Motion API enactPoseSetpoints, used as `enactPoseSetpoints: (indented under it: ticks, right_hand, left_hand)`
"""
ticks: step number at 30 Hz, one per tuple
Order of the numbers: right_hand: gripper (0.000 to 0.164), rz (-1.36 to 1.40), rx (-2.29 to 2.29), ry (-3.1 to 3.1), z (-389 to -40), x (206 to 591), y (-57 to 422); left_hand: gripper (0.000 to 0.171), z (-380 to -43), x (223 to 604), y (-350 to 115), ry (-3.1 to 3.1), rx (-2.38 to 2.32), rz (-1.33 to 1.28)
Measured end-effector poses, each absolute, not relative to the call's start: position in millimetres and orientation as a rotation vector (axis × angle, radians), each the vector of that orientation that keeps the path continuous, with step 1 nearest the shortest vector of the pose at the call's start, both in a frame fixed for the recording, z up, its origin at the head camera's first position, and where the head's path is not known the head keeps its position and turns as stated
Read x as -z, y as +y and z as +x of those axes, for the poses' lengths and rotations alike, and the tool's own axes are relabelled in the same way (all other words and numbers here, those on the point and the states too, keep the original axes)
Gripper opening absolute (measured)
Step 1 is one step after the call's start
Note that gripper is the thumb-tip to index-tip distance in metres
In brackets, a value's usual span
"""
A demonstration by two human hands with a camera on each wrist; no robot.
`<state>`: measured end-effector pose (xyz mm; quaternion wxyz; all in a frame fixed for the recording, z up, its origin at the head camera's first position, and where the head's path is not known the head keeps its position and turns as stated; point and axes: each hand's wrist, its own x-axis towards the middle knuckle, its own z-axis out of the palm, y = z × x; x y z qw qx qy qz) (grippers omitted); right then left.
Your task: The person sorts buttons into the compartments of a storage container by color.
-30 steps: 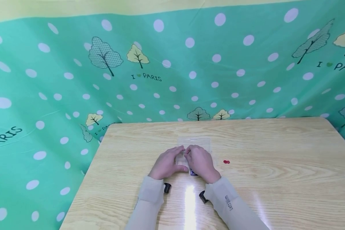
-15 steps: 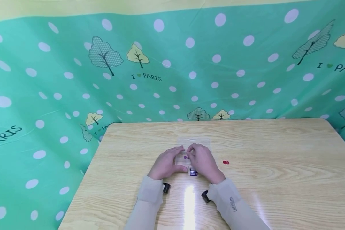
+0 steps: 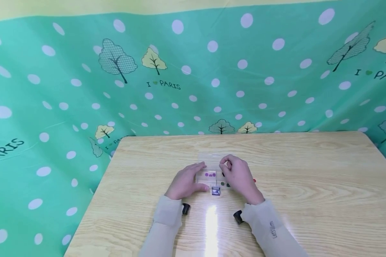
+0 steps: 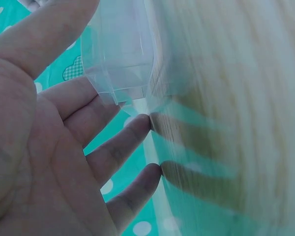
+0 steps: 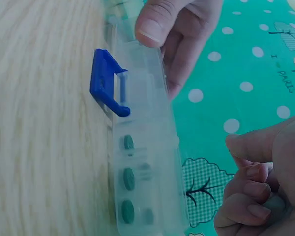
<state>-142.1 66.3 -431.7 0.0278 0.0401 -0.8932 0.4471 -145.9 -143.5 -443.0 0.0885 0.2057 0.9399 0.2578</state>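
Note:
A clear plastic compartment box [image 5: 150, 105] sits on the table, its clear lid [image 3: 207, 157] spread out behind it. My left hand [image 3: 184, 181] holds the box's left end, thumb at the front and fingers behind. A blue latch [image 5: 99, 81] is on the box's front. Purple discs [image 3: 210, 175] lie in the left compartment, and several dark green discs [image 5: 129, 178] in the right part. My right hand [image 3: 239, 177] is raised over the box's right side, fingers curled and thumb near the index fingertip. Nothing shows between them.
To the right of the box, a red piece [image 3: 254, 180] peeks out beside my right hand. The wood-grain table [image 3: 308, 185] ends at a green dotted curtain [image 3: 276, 89]. Black wrist devices [image 3: 238, 216] sit below both cuffs.
My right hand has moved right from the left compartment, uncovering the purple discs, the latch and some green discs. It now covers most of the red pieces. My left hand stays in place.

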Motion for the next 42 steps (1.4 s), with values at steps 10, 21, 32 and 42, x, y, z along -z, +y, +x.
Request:
enactPoseSetpoints:
  ticks: [10, 21, 32, 42]
  right_hand:
    - [0.009, 0.028, -1.417, -2.748, -133, 432, 82]
    - [0.01, -0.04, -1.384, -2.712, -126, 441, 109]
    - [0.013, -0.134, -1.455, -2.7, -123, 452, 126]
    - [0.018, -0.259, -1.516, -2.699, -120, 461, 139]
  left_hand:
    - [0.083, -144, 443, -146, 2.791, -0.793, 0.582]
    - [0.084, -145, 442, -145, 2.777, -0.778, 0.586]
    - [0.083, -146, 441, -143, 2.776, -0.767, 0.558]
    - [0.083, -146, 441, -143, 2.773, -0.778, 0.546]
